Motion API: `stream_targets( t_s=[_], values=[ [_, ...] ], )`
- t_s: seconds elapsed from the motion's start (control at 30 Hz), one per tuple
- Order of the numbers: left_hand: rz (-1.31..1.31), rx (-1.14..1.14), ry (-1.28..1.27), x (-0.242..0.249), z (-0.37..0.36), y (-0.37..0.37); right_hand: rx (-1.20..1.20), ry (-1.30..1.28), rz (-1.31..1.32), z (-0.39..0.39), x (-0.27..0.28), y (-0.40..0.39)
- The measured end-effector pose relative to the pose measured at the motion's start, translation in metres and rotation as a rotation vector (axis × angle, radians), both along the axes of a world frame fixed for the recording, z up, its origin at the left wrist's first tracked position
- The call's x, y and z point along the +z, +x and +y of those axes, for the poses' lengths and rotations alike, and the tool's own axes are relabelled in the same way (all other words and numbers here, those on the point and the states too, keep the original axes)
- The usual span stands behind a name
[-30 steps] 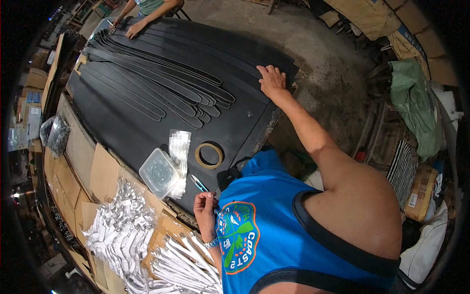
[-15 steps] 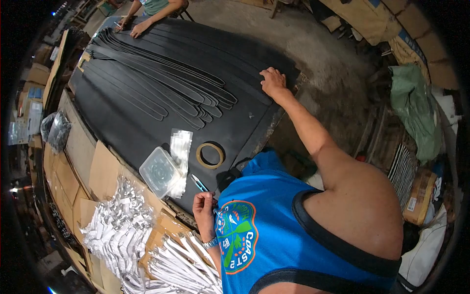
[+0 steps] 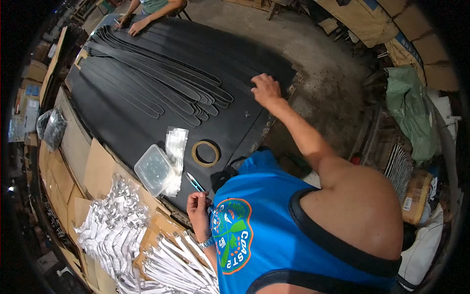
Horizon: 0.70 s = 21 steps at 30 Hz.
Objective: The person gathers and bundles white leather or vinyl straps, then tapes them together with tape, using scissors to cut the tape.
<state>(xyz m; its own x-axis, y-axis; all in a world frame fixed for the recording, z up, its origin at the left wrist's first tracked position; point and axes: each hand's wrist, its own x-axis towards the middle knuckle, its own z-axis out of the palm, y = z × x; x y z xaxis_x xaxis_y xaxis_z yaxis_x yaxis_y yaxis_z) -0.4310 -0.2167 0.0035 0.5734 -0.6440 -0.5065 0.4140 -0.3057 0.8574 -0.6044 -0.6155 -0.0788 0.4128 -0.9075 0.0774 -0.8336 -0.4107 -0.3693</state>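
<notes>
My right hand (image 3: 267,90) rests near the right edge of a table covered in black sheet (image 3: 147,132), fingers apart and slightly bent. Close to my body, my left hand (image 3: 197,208) is closed in a pinch; what lies between its fingertips is hidden. Just beyond them are blue-handled snips (image 3: 195,182), their tips pointing away; contact with the fingers is unclear. Long black strips (image 3: 171,88) with rounded ends fan across the sheet. A tape roll (image 3: 205,153), clear plastic packets (image 3: 176,147) and a translucent lidded box (image 3: 155,170) lie nearer to me.
At the far end are a co-worker's hands (image 3: 139,27). Bundles of white strips (image 3: 115,223) lie on cardboard (image 3: 100,169) at the lower left. A dark plastic-wrapped bundle (image 3: 54,129) sits left, and a green sack (image 3: 406,110) is at the right.
My right hand has drawn back slightly towards my body across the sheet. My left hand keeps its pinch beside the snips. The whole view has shifted slightly.
</notes>
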Motion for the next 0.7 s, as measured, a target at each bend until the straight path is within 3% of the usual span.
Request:
stream_targets(
  t_s=[0.13,0.23,0.7],
  values=[
    [0.036,-0.010,-0.013,-0.004,-0.002,-0.002,-0.117,0.010,0.072,-0.023,-0.007,-0.030],
    [0.017,-0.027,0.006,-0.002,-0.008,-0.003,0.043,-0.001,0.056,-0.039,-0.021,-0.042],
    [0.022,-0.028,0.016,-0.004,-0.005,0.000,-0.046,0.146,0.174,-0.049,-0.010,-0.030]
  ],
)
